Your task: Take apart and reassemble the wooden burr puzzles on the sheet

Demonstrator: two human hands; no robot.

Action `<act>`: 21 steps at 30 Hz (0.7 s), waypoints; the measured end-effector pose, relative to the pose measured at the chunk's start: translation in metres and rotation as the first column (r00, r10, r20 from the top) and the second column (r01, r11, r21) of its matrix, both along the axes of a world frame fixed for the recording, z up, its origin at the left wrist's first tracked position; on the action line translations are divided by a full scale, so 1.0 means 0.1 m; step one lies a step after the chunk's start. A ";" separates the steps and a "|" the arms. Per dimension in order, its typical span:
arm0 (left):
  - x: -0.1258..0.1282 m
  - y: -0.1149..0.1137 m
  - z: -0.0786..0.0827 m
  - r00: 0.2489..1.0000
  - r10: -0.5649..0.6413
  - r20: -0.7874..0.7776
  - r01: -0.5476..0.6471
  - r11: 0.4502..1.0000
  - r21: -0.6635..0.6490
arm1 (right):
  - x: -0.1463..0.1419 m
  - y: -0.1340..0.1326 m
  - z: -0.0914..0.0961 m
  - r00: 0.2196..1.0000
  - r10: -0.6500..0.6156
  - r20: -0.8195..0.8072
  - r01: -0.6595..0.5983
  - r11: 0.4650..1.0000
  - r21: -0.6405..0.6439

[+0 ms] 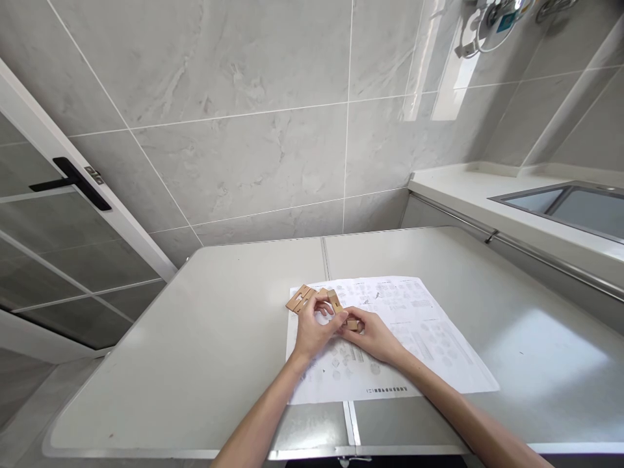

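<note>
My left hand [314, 325] and my right hand [369, 333] come together over a printed instruction sheet [404, 351]. Between them is a small light-brown wooden piece assembly [335, 300], gripped by the fingers of both hands. Part of it shows above the left fingertips, and another part sits inside the curl of my right fingers. Just beyond my left hand, a flat wooden board with cut-out slots [298, 298] lies at the sheet's upper left corner. The fingers partly hide how the held pieces join.
The sheet lies on a pale folding table [209, 364] with a metal seam down its middle. A grey tiled wall [244, 169] stands behind. On the right is a white counter [453, 185] with a sink [575, 205] and rail; on the left, a glazed door with a black handle [73, 182].
</note>
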State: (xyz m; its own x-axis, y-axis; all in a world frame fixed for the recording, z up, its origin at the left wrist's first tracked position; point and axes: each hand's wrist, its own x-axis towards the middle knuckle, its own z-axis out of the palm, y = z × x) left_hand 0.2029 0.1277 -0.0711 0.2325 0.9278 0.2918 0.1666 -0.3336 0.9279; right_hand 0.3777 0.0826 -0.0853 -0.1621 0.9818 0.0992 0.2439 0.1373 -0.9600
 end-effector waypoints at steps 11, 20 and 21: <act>-0.01 0.04 0.00 0.994 -0.028 0.102 0.040 0.993 -0.114 | 0.00 0.01 -0.15 0.961 -0.113 0.254 0.063 0.979 0.196; -0.02 0.04 0.00 0.996 -0.057 0.072 0.065 0.991 -0.113 | 0.00 0.02 -0.16 0.952 -0.140 0.273 0.079 0.972 0.222; -0.02 0.04 0.00 0.996 -0.064 0.068 0.072 0.991 -0.112 | 0.00 0.02 -0.16 0.953 -0.140 0.268 0.080 0.972 0.221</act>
